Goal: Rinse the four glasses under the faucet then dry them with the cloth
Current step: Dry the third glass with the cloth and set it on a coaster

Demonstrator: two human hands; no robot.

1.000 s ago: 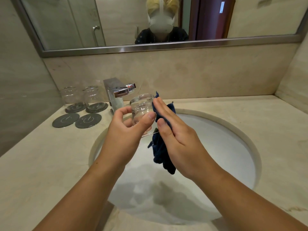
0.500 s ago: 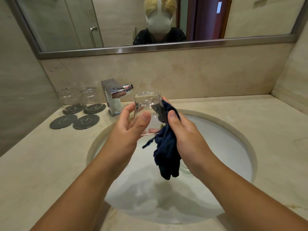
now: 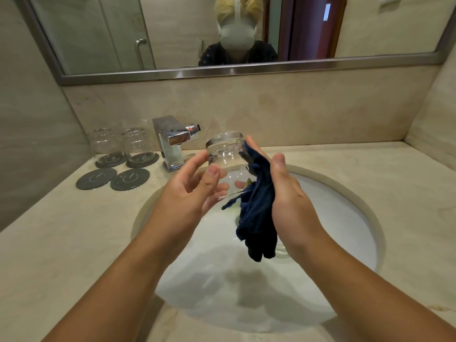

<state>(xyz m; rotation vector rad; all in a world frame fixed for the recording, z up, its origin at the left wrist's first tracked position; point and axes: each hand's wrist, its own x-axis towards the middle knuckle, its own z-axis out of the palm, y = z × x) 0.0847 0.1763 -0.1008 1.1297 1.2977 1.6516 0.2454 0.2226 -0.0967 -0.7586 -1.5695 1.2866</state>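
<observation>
My left hand (image 3: 190,193) grips a clear glass (image 3: 225,156) held upside down over the sink, thumb in front and fingers behind it. My right hand (image 3: 286,193) holds a dark blue cloth (image 3: 256,218) between thumb and fingers and presses it against the glass's right side; the rest of the cloth hangs down. Two more glasses (image 3: 106,144) (image 3: 138,141) stand upside down on coasters at the back left. A clear round thing (image 3: 281,251) lies in the basin, mostly hidden behind the cloth and my right wrist.
The chrome faucet (image 3: 172,141) stands just left of the held glass; no water runs. Two bare dark coasters (image 3: 96,178) (image 3: 130,179) lie in front of the standing glasses. The white sink (image 3: 357,206) is set in a beige counter, with a mirror above.
The cloth has come round onto the glass's right side. My right thumb has shifted right, away from the glass. My left hand keeps its grip at about the same height.
</observation>
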